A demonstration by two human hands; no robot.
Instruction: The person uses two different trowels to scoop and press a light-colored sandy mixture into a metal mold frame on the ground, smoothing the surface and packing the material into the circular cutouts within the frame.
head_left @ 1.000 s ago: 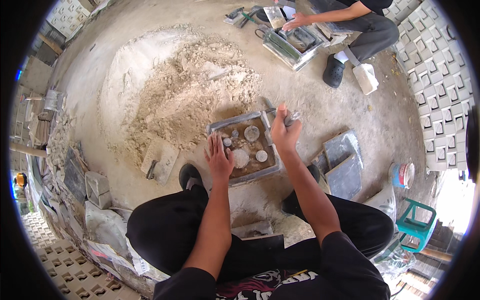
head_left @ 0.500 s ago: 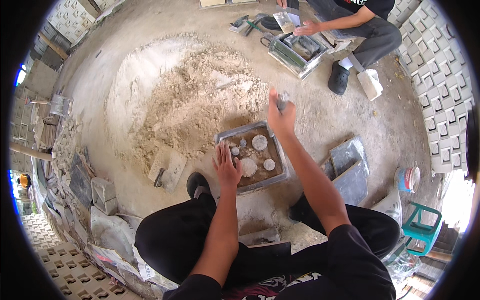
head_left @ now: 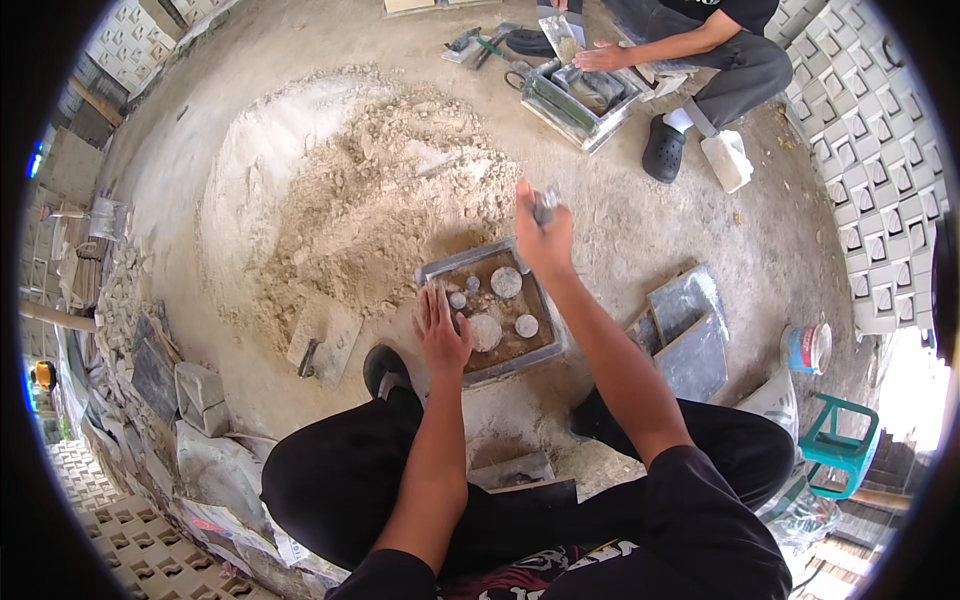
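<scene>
The rectangular frame (head_left: 513,367) lies on the floor, ringing pale round discs (head_left: 486,332). On the frame's left side rests the left hand (head_left: 442,338), fingers straight, gripping nothing. Near the frame's far right corner, the right hand (head_left: 545,240) is curled around a grey tool (head_left: 545,206), partly hidden.

The dusty, pale brown floor (head_left: 640,215) carries a broad heap of crumbly earth (head_left: 380,190), a rectangular grey frame (head_left: 520,364) just beside it, a second frame (head_left: 558,127) farther off, a flat handled board (head_left: 338,335), grey slabs (head_left: 692,358) and a whitish block (head_left: 727,162).
</scene>
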